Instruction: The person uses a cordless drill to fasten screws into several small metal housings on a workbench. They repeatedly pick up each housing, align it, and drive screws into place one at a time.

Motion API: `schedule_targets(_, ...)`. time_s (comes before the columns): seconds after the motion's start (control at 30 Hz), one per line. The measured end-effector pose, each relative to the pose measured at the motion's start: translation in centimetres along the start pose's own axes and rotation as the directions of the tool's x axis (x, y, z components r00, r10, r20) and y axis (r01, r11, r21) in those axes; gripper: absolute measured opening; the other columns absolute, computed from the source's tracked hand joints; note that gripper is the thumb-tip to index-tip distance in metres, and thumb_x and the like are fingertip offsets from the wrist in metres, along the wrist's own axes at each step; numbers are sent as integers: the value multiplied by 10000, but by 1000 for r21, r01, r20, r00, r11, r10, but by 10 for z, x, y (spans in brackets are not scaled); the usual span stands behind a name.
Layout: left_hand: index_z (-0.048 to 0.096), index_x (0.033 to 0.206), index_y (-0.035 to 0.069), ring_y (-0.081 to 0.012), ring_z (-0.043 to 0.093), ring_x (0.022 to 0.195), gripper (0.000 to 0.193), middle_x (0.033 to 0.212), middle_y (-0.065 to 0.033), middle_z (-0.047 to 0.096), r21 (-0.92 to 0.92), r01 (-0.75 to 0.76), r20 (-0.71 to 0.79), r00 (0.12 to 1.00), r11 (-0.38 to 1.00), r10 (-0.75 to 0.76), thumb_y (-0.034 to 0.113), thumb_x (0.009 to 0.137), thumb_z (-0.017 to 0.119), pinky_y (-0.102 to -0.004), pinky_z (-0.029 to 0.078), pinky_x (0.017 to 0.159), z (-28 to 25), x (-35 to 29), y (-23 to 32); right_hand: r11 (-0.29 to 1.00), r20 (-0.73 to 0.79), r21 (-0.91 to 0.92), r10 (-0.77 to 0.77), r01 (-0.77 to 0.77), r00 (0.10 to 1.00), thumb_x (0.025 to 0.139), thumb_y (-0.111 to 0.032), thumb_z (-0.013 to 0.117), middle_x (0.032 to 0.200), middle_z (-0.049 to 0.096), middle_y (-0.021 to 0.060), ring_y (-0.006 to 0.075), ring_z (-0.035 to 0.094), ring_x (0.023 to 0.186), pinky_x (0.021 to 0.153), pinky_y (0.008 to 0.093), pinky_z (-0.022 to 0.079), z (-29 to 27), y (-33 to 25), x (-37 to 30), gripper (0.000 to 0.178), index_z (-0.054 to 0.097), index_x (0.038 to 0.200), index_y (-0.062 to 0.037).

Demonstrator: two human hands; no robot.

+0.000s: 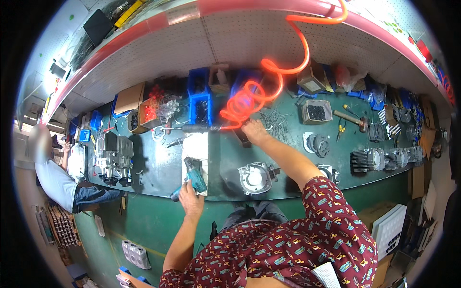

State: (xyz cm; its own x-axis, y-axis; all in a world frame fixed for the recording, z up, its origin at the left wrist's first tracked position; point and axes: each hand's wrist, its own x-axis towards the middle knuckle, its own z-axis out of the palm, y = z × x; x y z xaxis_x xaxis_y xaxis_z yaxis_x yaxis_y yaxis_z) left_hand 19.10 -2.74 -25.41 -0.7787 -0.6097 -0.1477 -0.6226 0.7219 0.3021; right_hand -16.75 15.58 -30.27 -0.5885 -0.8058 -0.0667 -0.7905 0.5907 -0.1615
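On the white sheet [199,146] at the front of the dark green bench [221,165]: teal cordless drill [196,175], apparently lying on its side, with the left hand [191,198] at its handle end. Left fingers bent and slightly apart against the handle end; cannot tell how tightly closed. Farther back, right hand [255,132] reaching in just below the orange coiled air hose [245,103], with fingertips hidden; cannot tell whether spread, pressed together or pinching anything.

As for the drill, probably fairly heavy for its size, stiff all over, hardly fragile and not very slippery. Best gripped around the handle, close under the motor housing, to balance the weight of both ends.

By count: one drill; one coiled hose, joined to one dark long-shafted air tool [197,128]; one round cast housing [256,178] directly ahead; three finned cylinders [367,160] in a row at far right; one wooden-handled hammer [348,117]; one pair of yellow-handled pliers [341,130]; one large metal assembly [114,156] at left; one co-worker [57,180] beyond.
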Motion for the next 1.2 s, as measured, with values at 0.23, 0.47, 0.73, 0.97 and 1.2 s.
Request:
schedule_targets(0.23, 300, 1543, 141, -369, 464, 1280, 963, 1318, -164, 512, 208, 13, 109, 993, 978, -37, 58, 714, 782, -492, 323, 1116, 25, 36, -44, 852, -215, 518, 214, -74, 953, 819, -105, 665, 1068, 675, 175, 339, 651, 1038, 904, 457, 525, -22, -13, -21, 224, 691, 1032, -44)
schedule_targets(0.47, 296, 1549, 187, -355, 548, 1166, 945, 1185, -160, 560, 217, 82, 182, 976, 973, -123, 44, 734, 752, -486, 375, 1054, 42, 62, -41, -128, 82, 992, 544, -14, 835, 909, -4, 656, 889, 691, 102, 157, 679, 762, 672, 293, 586, -96, -72, -111, 96, 626, 991, 34)
schedule_targets(0.73, 604, 1243, 5, -343, 681, 925, 505, 1006, -177, 712, -592, -211, -107, 977, 778, 184, 137, 781, 759, -437, 520, 851, -48, 43, -37, -642, 335, 743, 603, 191, 724, 923, 54, 646, 1047, 692, 180, 259, 724, 917, 806, 334, 645, -115, -89, -171, 272, 558, 1180, 52)
schedule_targets(0.97, 639, 1168, -1, -185, 624, 799, 332, 1021, -109, 661, -681, -279, -99, 951, 677, 293, 244, 954, 706, -360, 512, 777, -111, -18, 7, -718, 287, 649, 537, 251, 794, 922, 30, 665, 1074, 692, 169, 269, 723, 959, 809, 319, 644, -118, -91, -163, 295, 560, 1197, 45)
schedule_targets(1.2, 620, 1212, -17, -159, 610, 751, 352, 1013, -104, 658, -905, -62, 68, 956, 421, 287, 213, 960, 706, -332, 556, 676, -118, -51, 48, -780, 336, 586, 482, 221, 809, 923, 15, 675, 1070, 705, 153, 251, 723, 951, 807, 313, 646, -133, -93, -159, 268, 602, 1180, 17)
